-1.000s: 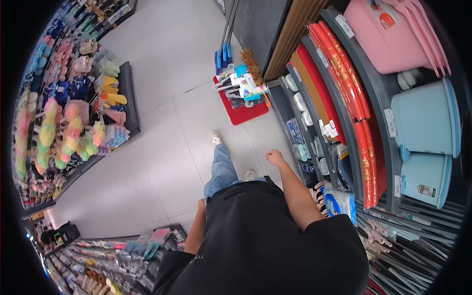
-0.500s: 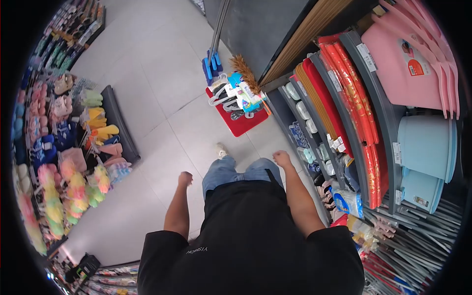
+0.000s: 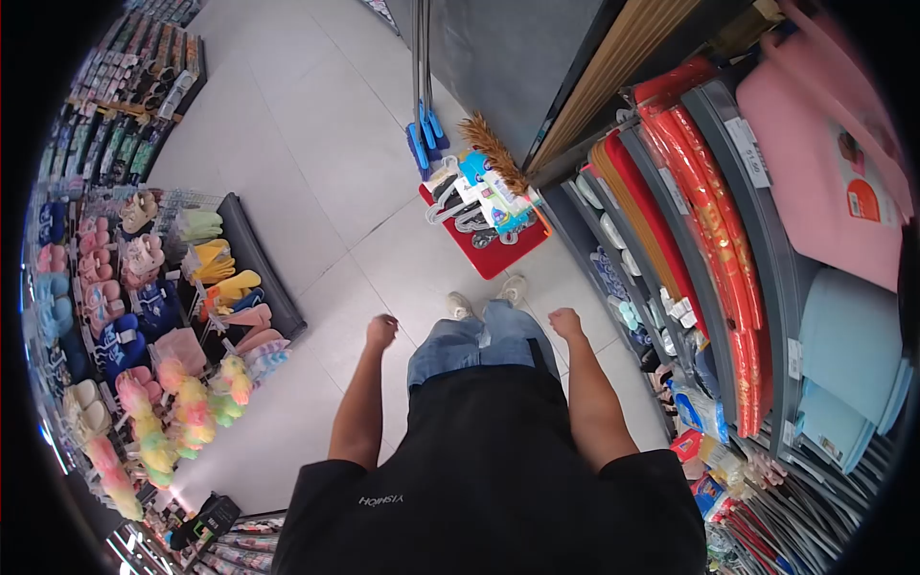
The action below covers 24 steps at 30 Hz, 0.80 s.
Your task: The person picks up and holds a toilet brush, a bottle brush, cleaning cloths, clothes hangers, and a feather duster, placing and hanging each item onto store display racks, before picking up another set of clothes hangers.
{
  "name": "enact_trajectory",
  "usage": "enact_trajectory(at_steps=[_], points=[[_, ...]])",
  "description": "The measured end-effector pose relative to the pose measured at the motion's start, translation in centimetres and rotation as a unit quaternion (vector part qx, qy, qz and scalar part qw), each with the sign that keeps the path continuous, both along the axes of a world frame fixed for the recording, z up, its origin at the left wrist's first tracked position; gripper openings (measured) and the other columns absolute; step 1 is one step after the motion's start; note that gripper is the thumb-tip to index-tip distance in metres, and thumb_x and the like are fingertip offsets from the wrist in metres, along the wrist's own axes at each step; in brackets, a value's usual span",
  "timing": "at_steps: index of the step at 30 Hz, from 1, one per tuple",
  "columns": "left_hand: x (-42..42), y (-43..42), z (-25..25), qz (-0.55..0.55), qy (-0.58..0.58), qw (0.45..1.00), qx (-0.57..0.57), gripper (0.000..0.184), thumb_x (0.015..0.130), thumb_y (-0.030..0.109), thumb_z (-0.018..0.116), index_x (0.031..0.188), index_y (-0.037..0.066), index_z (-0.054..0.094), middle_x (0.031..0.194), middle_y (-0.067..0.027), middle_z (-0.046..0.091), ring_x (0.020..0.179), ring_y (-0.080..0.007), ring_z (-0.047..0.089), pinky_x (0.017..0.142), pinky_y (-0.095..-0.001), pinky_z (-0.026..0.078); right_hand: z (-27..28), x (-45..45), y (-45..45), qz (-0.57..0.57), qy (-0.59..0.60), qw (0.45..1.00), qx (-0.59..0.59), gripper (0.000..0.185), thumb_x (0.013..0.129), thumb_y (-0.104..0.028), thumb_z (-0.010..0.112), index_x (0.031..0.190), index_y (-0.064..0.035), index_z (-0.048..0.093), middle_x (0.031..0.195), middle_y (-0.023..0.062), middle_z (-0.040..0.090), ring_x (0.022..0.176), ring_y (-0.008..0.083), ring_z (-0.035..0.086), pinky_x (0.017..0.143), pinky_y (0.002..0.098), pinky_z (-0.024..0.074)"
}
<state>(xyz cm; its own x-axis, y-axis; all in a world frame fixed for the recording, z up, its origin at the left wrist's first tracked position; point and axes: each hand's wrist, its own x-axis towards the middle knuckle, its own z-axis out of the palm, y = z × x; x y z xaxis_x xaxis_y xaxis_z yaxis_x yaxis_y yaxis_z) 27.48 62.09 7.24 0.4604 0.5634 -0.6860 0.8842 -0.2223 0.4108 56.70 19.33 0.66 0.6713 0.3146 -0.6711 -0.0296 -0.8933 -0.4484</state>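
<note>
My left hand [image 3: 381, 332] hangs in the air to the left of my legs, its fingers curled closed with nothing visible in them. On the other side, my right hand [image 3: 564, 323] is also closed and looks empty, between my legs and the right shelves. Neither hand touches anything. Ahead of my feet, a red mat [image 3: 494, 257] lies on the floor under grey hangers [image 3: 467, 217], white and blue packages [image 3: 494, 196] and a brown feathery duster [image 3: 493, 151]. Blue-headed brooms or mops [image 3: 426, 134] stand just beyond it.
Racks of slippers [image 3: 225, 264] and pastel fluffy items [image 3: 192, 407] line the left. Grey shelves [image 3: 714, 182] on the right hold red packages [image 3: 704, 192], a pink bin [image 3: 815, 153] and blue bins [image 3: 853, 331]. Long poles [image 3: 824, 508] stand at the lower right.
My left hand has come up from beside my body into view. My feet now stand side by side near the mat, and the right shelves look closer.
</note>
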Motion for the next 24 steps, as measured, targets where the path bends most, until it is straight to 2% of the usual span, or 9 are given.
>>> enact_trajectory(at_steps=[3,8,11,14,15,16,18,21,24], points=[[-0.1,-1.6,-1.0,-0.035,0.055,0.998,0.021,0.018,0.074,0.018,0.06,0.083,0.012,0.073,0.087,-0.0133,0.069,0.084,-0.0311,0.066,0.076,-0.0398,0.053,-1.0,0.6,-0.1,0.035,0.017,0.999,-0.027,0.025,0.079,-0.029,0.06,0.078,-0.0059,0.071,0.073,0.0107,0.068,0.068,0.0226,0.066,0.067,0.0348,0.0515],[1.1,-1.9,-2.5,-0.086,0.114,0.99,0.008,0.02,0.076,0.021,0.06,0.087,0.008,0.071,0.093,-0.0155,0.068,0.09,-0.0326,0.065,0.081,-0.0402,0.052,-0.2,3.4,2.3,0.044,0.03,0.998,-0.038,0.026,0.078,-0.029,0.06,0.078,-0.0053,0.071,0.079,0.0128,0.069,0.079,0.0282,0.066,0.074,0.0372,0.0508],[1.3,-1.1,-6.0,-0.118,0.11,0.987,0.003,0.025,0.075,0.024,0.064,0.089,0.005,0.07,0.092,-0.0155,0.069,0.091,-0.031,0.065,0.08,-0.0385,0.052,-0.9,5.2,4.7,0.03,0.017,0.999,-0.025,0.026,0.078,-0.029,0.062,0.079,-0.0048,0.07,0.08,0.0134,0.068,0.079,0.0292,0.066,0.075,0.0374,0.0507],[3.6,0.3,-7.4,-0.13,0.153,0.978,-0.05,0.044,0.074,0.033,0.069,0.104,0.003,0.063,0.109,-0.0201,0.063,0.102,-0.0326,0.06,0.088,-0.0398,0.048,-3.1,6.7,7.9,0.02,-0.004,0.999,-0.029,0.024,0.079,-0.027,0.063,0.081,-0.0034,0.069,0.079,0.0127,0.068,0.075,0.0252,0.067,0.069,0.0354,0.0516],[4.5,0.7,-7.9,-0.139,0.167,0.975,-0.055,0.048,0.074,0.035,0.07,0.108,0.002,0.061,0.114,-0.0213,0.061,0.105,-0.0327,0.059,0.089,-0.0403,0.047,-4.6,7.0,8.8,-0.006,0.003,1.0,-0.015,0.024,0.08,-0.026,0.063,0.082,-0.0029,0.069,0.078,0.0121,0.068,0.072,0.023,0.066,0.067,0.0342,0.0516],[5.2,1.6,-8.8,-0.136,0.189,0.968,-0.09,0.067,0.071,0.042,0.073,0.119,0.0,0.052,0.12,-0.0223,0.056,0.11,-0.0334,0.056,0.092,-0.0404,0.046,-7.0,7.2,9.8,-0.032,0.009,0.999,-0.001,0.023,0.081,-0.025,0.063,0.083,-0.0024,0.069,0.077,0.0114,0.068,0.07,0.0207,0.066,0.064,0.033,0.0516],[6.1,2.9,-10.1,-0.142,0.199,0.966,-0.088,0.075,0.07,0.046,0.073,0.124,0.0,0.048,0.119,-0.023,0.056,0.112,-0.0343,0.055,0.094,-0.0409,0.045,-11.6,7.6,12.3,-0.091,0.032,0.995,0.026,0.022,0.084,-0.022,0.062,0.085,-0.0008,0.068,0.073,0.0085,0.067,0.061,0.0133,0.062,0.055,0.0286,0.0504],[6.2,3.9,-11.7,-0.133,0.234,0.959,-0.089,0.089,0.069,0.054,0.071,0.132,-0.001,0.039,0.124,-0.023,0.051,0.116,-0.0363,0.052,0.096,-0.0416,0.044,-14.6,8.0,18.4,-0.28,0.167,0.942,0.084,0.023,0.084,-0.023,0.062,0.088,-0.0004,0.066,0.074,0.0075,0.067,0.06,0.0121,0.061,0.054,0.0272,0.0499],[6.9,5.1,-11.6,-0.098,0.229,0.968,-0.037,0.083,0.073,0.054,0.067,0.13,0.0,0.042,0.126,-0.0215,0.049,0.113,-0.0369,0.052,0.095,-0.0422,0.044,-26.7,7.1,20.1,-0.093,-0.008,0.995,0.038,0.023,0.083,-0.021,0.062,0.091,-0.0001,0.063,0.08,0.0127,0.067,0.067,0.0208,0.065,0.058,0.0327,0.0519]])
